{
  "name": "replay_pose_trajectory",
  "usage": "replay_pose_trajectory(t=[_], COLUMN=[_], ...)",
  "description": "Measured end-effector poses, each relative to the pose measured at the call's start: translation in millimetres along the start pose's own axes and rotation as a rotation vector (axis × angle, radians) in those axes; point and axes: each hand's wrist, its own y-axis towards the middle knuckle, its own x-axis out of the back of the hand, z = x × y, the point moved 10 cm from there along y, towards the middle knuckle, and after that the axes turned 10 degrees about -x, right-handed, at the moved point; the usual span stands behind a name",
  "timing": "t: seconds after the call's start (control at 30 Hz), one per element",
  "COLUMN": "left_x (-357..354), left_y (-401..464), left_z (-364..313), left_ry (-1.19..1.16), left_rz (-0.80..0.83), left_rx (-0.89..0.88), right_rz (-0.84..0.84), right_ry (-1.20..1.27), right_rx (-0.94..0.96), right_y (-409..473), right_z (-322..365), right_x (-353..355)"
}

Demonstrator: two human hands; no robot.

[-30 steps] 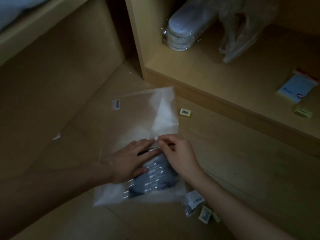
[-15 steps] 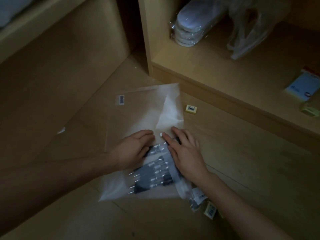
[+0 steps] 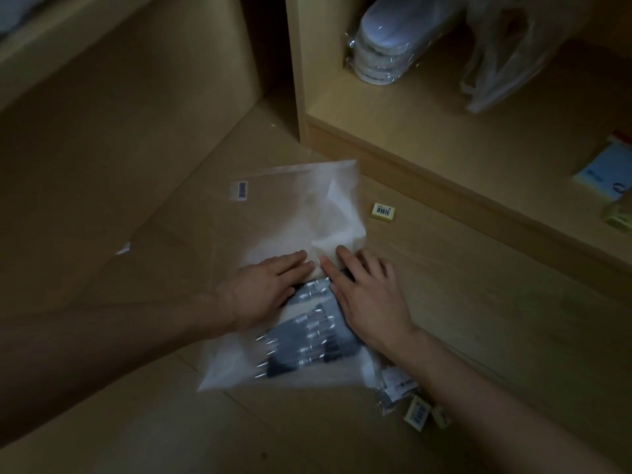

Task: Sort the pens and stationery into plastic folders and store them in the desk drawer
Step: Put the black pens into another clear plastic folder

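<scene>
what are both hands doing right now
Left hand: open, fingers flat, pressing on the folder.
Right hand: open, fingers spread flat on the folder over the pens.

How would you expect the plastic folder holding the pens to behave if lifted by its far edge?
The plastic folder looks thin and creased, so probably floppy. The pens bunch near one end, so it would likely sag there and they may slide.

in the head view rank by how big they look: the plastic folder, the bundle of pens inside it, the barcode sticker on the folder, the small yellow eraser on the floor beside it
1. Folder
2. Pens
3. Sticker and eraser: these look about alike, too close to rank.
</scene>
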Motion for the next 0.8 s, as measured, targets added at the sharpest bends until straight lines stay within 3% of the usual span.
replay_pose_trajectory(t=[0.13, 0.3, 0.43, 0.63, 0.67, 0.73, 0.8], left_x=[-1, 13, 14, 19, 19, 36, 50], left_y=[1, 1, 0, 1, -3, -11, -34], left_z=[-1, -10, -15, -14, -12, -5, 15], left_ry=[0.038, 0.18, 0.251, 0.246, 0.182, 0.059, -0.035], left_rz=[0.043, -0.014, 0.019, -0.009, 0.021, -0.065, -0.125], left_rx=[-0.011, -0.078, -0.109, -0.104, -0.08, -0.056, 0.075], right_rz=[-0.014, -0.032, 0.003, 0.071, 0.095, 0.116, 0.141], right_ry=[-0.038, -0.136, -0.111, 0.035, 0.072, 0.215, 0.406], right_rx=[0.084, 0.217, 0.215, 0.078, 0.043, -0.039, -0.18], right_y=[2, 4, 4, 0, -1, -3, -5], right_z=[7, 24, 24, 17, 15, 8, -7], right_x=[3, 0, -3, -10, -10, -7, -2])
